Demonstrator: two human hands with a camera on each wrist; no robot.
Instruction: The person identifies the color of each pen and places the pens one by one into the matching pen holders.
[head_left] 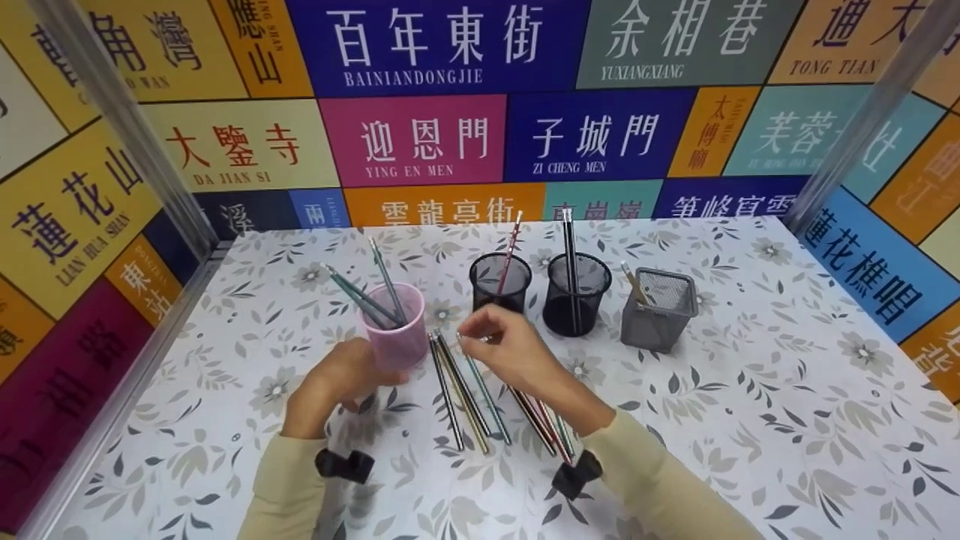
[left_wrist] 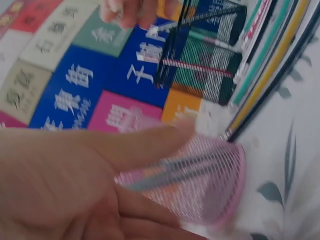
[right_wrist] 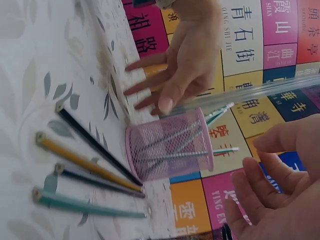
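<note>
A pink mesh pen cup holds several green pencils. My left hand is beside the cup, its fingers extended in the right wrist view; whether it touches the cup I cannot tell. Over the table my right hand hovers above loose pencils, thumb and bent fingers apart in its wrist view, with nothing between them. Below it lie a green pencil, a yellow pencil and two black pencils, fanned out right of the cup. More pencils lie partly hidden under the right forearm.
Behind the right hand stands a black mesh cup with a red patterned pencil. Another black mesh cup holds black pencils. Farther right is a square grey mesh holder with a brown pencil. A sign-covered wall borders the table's back edge.
</note>
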